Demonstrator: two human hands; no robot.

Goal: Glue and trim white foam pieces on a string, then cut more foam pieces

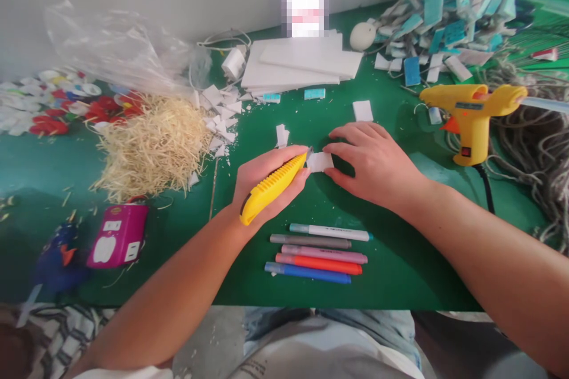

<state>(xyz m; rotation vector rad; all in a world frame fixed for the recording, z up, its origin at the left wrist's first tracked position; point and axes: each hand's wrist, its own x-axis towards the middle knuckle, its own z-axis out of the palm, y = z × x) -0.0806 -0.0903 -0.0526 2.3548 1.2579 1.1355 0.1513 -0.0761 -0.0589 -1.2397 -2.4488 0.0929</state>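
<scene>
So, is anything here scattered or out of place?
Yes. White foam scraps lie scattered beside the straw pile, and straw bits have strayed onto the green table. The five markers lie neatly.

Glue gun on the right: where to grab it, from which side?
Grip the glue gun by its vertical handle, probably from the near side. It stands upright on the green table, barrel level, orange nozzle pointing left, so keep fingers off that end. The cord leaves the handle base toward you. The right hand is nearest; the left hand holds a yellow knife.
</scene>
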